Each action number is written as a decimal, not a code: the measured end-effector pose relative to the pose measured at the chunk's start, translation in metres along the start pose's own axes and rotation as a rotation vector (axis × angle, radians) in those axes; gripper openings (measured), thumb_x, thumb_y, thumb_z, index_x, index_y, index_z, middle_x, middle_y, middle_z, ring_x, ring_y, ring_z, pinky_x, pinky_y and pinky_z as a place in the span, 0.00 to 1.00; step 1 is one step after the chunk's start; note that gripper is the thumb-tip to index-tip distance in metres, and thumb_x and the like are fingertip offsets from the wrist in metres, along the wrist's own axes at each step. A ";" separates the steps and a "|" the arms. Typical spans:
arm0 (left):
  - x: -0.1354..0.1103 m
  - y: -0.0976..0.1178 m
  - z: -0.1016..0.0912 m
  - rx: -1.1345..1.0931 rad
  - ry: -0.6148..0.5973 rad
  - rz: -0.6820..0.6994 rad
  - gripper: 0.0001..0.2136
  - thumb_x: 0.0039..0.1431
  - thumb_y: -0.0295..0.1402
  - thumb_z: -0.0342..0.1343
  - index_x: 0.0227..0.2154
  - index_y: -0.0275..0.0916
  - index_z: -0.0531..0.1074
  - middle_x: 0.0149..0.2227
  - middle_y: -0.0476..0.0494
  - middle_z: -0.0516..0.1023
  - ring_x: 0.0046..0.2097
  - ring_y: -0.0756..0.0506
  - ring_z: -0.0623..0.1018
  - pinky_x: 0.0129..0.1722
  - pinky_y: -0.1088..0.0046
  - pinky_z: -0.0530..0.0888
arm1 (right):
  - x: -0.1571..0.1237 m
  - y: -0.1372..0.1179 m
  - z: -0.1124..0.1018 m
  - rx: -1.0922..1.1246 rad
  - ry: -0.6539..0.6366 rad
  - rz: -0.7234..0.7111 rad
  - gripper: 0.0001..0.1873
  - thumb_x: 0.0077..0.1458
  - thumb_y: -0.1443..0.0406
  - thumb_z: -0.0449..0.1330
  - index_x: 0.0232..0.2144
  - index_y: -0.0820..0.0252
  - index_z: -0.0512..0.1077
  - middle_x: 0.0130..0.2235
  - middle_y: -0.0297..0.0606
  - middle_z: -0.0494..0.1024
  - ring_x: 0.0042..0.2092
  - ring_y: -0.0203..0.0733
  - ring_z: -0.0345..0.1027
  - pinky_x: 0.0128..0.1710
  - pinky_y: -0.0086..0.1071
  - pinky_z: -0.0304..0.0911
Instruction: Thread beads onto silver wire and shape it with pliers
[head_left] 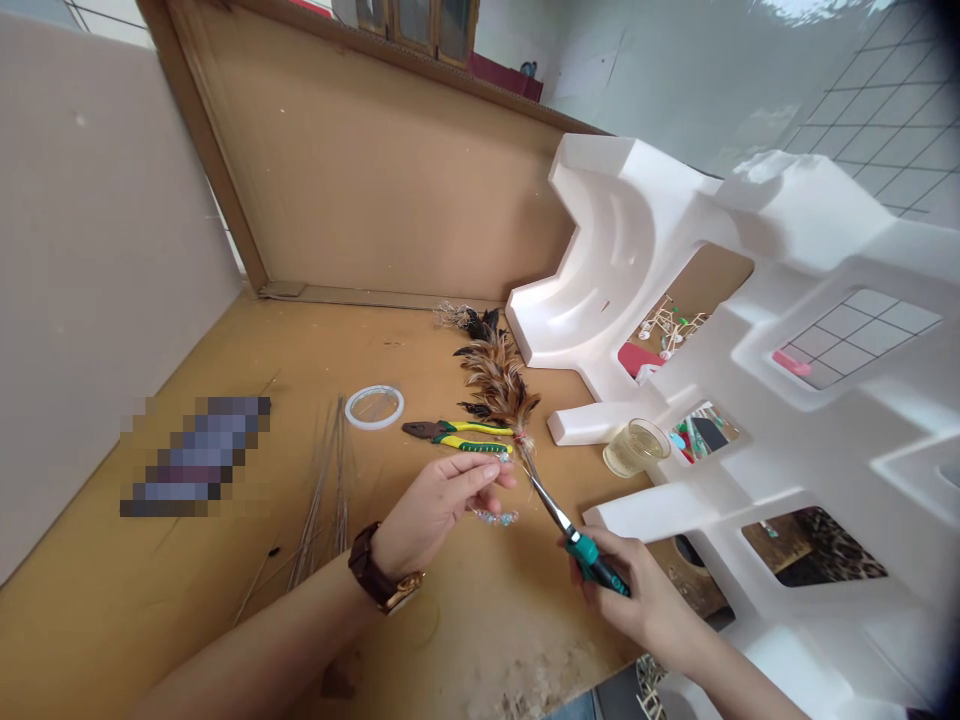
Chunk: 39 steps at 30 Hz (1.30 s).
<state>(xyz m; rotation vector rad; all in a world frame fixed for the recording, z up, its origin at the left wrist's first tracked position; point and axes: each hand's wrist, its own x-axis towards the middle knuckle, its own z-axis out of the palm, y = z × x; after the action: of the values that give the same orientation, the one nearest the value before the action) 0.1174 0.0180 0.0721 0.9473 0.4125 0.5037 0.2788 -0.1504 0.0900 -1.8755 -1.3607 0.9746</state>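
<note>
My left hand (463, 488), with a brown-strapped watch (384, 570) on its wrist, pinches a string of clear beads (495, 517); some beads hang below the fingers. My right hand (637, 585) is closed around the green and black handles of long-nose pliers (559, 515). Their slim jaws point up and left, with the tips near the reddish bound end of a bundle of brown and black feathers (495, 370). Whether the tips touch the bundle I cannot tell. Just beyond my left hand lie yellow and green combination pliers (457, 437).
Left of my hands are thin wires (319, 490), a roll of clear tape (375, 408) and a blurred-out object (199, 455). A glass jar (636, 447) stands right, beside a large white foam piece (817, 430). A cardboard wall (375, 160) borders the back of the table.
</note>
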 end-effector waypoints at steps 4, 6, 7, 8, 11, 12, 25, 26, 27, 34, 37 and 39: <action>0.000 -0.003 -0.001 0.108 0.013 0.080 0.10 0.56 0.35 0.52 0.33 0.33 0.73 0.27 0.47 0.73 0.22 0.54 0.69 0.26 0.76 0.67 | 0.001 0.003 0.000 0.005 -0.002 -0.005 0.15 0.43 0.74 0.51 0.36 0.63 0.68 0.28 0.32 0.68 0.29 0.36 0.59 0.27 0.27 0.53; 0.001 -0.004 -0.003 0.136 0.009 0.100 0.12 0.57 0.37 0.50 0.32 0.33 0.72 0.25 0.49 0.71 0.20 0.55 0.67 0.24 0.76 0.66 | 0.001 0.006 0.001 -0.013 0.000 -0.009 0.16 0.42 0.75 0.51 0.36 0.63 0.68 0.28 0.32 0.68 0.30 0.36 0.59 0.27 0.27 0.53; 0.002 -0.005 -0.004 0.140 0.010 0.106 0.12 0.57 0.38 0.50 0.32 0.33 0.71 0.24 0.50 0.71 0.18 0.56 0.65 0.23 0.76 0.66 | 0.001 0.007 0.001 -0.022 0.002 -0.008 0.16 0.41 0.75 0.51 0.36 0.63 0.68 0.28 0.32 0.68 0.30 0.36 0.60 0.27 0.27 0.53; 0.002 -0.005 -0.004 0.142 0.013 0.108 0.12 0.56 0.39 0.50 0.32 0.34 0.71 0.22 0.51 0.70 0.17 0.56 0.63 0.22 0.77 0.66 | 0.000 0.008 0.002 -0.028 0.005 -0.006 0.17 0.41 0.75 0.51 0.36 0.63 0.68 0.28 0.32 0.68 0.30 0.36 0.60 0.27 0.26 0.53; 0.003 -0.006 -0.004 0.162 0.027 0.085 0.11 0.55 0.39 0.51 0.30 0.35 0.69 0.18 0.55 0.68 0.14 0.58 0.59 0.21 0.78 0.66 | 0.000 0.006 0.002 -0.036 -0.001 0.002 0.15 0.42 0.74 0.51 0.35 0.63 0.68 0.27 0.32 0.68 0.30 0.36 0.60 0.27 0.26 0.53; 0.003 -0.006 -0.004 0.165 0.031 0.074 0.10 0.55 0.38 0.52 0.29 0.35 0.69 0.17 0.56 0.67 0.14 0.58 0.58 0.21 0.78 0.66 | 0.000 0.005 0.002 -0.030 -0.006 0.005 0.14 0.42 0.74 0.51 0.34 0.63 0.68 0.27 0.32 0.68 0.30 0.36 0.60 0.27 0.27 0.53; 0.003 -0.005 -0.003 0.042 0.008 -0.014 0.10 0.54 0.39 0.53 0.28 0.35 0.68 0.16 0.56 0.68 0.12 0.59 0.56 0.27 0.72 0.72 | 0.001 0.006 -0.001 0.298 -0.133 0.045 0.15 0.42 0.73 0.54 0.37 0.62 0.68 0.30 0.33 0.71 0.31 0.38 0.63 0.33 0.30 0.58; 0.004 -0.005 -0.003 0.036 0.004 -0.020 0.10 0.54 0.39 0.52 0.28 0.35 0.68 0.16 0.57 0.68 0.12 0.59 0.56 0.27 0.73 0.72 | 0.001 0.005 -0.001 0.299 -0.129 0.045 0.15 0.42 0.73 0.54 0.36 0.61 0.68 0.30 0.33 0.71 0.31 0.38 0.63 0.33 0.30 0.58; 0.004 -0.005 -0.003 0.032 0.000 -0.025 0.10 0.54 0.39 0.52 0.28 0.35 0.68 0.16 0.57 0.68 0.12 0.59 0.56 0.28 0.73 0.72 | 0.001 0.005 -0.001 0.296 -0.127 0.046 0.15 0.42 0.73 0.54 0.36 0.61 0.68 0.30 0.33 0.71 0.31 0.38 0.63 0.33 0.30 0.58; 0.005 -0.004 -0.004 -0.041 -0.041 -0.081 0.09 0.55 0.37 0.52 0.28 0.35 0.67 0.15 0.57 0.67 0.12 0.60 0.54 0.26 0.75 0.72 | 0.000 0.004 -0.003 0.225 -0.104 0.028 0.11 0.42 0.72 0.54 0.32 0.62 0.68 0.30 0.34 0.70 0.33 0.38 0.63 0.32 0.29 0.57; 0.006 -0.005 -0.005 -0.048 -0.044 -0.087 0.09 0.56 0.37 0.52 0.28 0.35 0.67 0.15 0.58 0.67 0.12 0.60 0.54 0.25 0.75 0.72 | -0.001 0.004 -0.002 0.095 -0.039 0.019 0.13 0.43 0.72 0.54 0.35 0.62 0.69 0.29 0.34 0.70 0.32 0.39 0.63 0.32 0.28 0.57; 0.007 -0.005 -0.006 -0.006 -0.035 -0.063 0.10 0.56 0.37 0.51 0.28 0.35 0.67 0.15 0.58 0.67 0.12 0.60 0.54 0.26 0.75 0.72 | -0.002 0.003 -0.002 -0.003 0.033 -0.003 0.16 0.42 0.72 0.53 0.38 0.62 0.69 0.29 0.34 0.70 0.32 0.38 0.62 0.32 0.28 0.58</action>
<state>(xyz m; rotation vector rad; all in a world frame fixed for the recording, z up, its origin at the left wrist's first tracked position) 0.1208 0.0234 0.0641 0.9335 0.4073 0.4301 0.2819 -0.1530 0.0888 -1.8827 -1.3463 0.9361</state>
